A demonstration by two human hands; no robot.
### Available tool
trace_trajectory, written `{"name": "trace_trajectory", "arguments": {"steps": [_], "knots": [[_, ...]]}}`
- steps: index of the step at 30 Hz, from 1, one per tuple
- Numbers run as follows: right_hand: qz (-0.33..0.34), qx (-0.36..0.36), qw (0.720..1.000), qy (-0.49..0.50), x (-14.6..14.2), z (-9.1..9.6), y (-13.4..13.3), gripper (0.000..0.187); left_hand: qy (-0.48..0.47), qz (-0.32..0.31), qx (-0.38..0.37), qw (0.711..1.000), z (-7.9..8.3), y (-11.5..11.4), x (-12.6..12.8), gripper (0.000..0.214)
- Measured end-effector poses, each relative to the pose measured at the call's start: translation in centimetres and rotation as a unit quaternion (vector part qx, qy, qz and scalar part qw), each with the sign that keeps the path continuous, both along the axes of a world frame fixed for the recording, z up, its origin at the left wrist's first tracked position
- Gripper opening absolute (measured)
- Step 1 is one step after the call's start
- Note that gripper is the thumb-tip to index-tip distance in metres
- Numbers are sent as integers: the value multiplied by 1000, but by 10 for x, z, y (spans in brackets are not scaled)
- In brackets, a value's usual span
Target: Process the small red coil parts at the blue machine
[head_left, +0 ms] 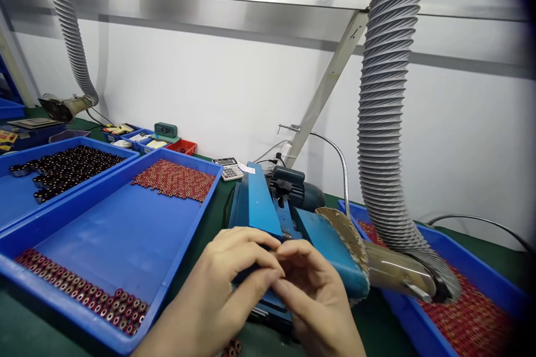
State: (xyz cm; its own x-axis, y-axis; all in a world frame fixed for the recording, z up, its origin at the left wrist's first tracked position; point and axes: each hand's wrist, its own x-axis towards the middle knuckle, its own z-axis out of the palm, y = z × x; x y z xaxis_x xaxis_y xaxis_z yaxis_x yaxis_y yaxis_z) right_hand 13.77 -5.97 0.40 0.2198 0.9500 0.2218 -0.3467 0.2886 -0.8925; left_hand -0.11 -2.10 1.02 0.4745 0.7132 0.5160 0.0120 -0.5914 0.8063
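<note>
Green table, blue trays: left hand [221,284] and right hand [312,290] meet at a blue machine [268,206], fingers pinched together on something hidden, likely small, light, easily dropped.

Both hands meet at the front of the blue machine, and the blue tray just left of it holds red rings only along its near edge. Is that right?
Not quite. The head view shows the blue tray holding red rings along its near edge and a second patch at its far corner. The left hand and right hand do meet at the blue machine.
</note>
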Motion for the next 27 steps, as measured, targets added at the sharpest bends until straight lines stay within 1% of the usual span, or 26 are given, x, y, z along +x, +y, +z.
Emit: {"name": "trace_trajectory", "arguments": {"steps": [2,4,6,7,8,9,11,12,14,16,19,21,23,25,27], "knots": [[49,-1,996,70,2,0,2,24,-51,30,11,998,-3,-1,0,15],[92,-7,988,127,2,0,3,23,-108,60,5,992,-4,-2,-2,16],[110,-15,982,154,2,-1,4,21,-157,83,-14,984,-5,-3,-5,17],[111,-20,981,157,2,-1,4,21,-167,85,-26,982,-5,-3,-6,15],[109,-23,981,157,1,-1,5,21,-163,77,-39,983,-4,-2,-7,13],[104,-23,982,155,1,-2,5,21,-148,58,-53,986,-4,-1,-6,14],[88,-25,984,151,-1,-2,5,23,-113,-1,-89,990,-3,3,-4,26],[81,-27,985,150,-2,-3,5,23,-110,-30,-110,987,-2,5,-1,27],[73,-31,986,148,-3,-4,5,24,-143,-70,-151,976,-3,7,5,18],[79,-37,985,146,-3,-4,6,24,-196,-77,-196,958,-4,8,11,9],[80,-44,986,137,-4,-3,6,24,-253,-52,-244,935,-5,8,17,3],[81,-43,987,134,-5,-2,6,24,-289,-29,-240,926,-5,7,18,5],[86,-40,986,135,-6,-1,5,23,-331,15,-202,922,-5,7,13,8],[89,-43,986,135,-7,-1,5,24,-373,83,-147,912,-4,7,2,11],[88,-55,985,135,-9,-1,6,25,-379,139,-102,909,-2,5,-14,11]]}}
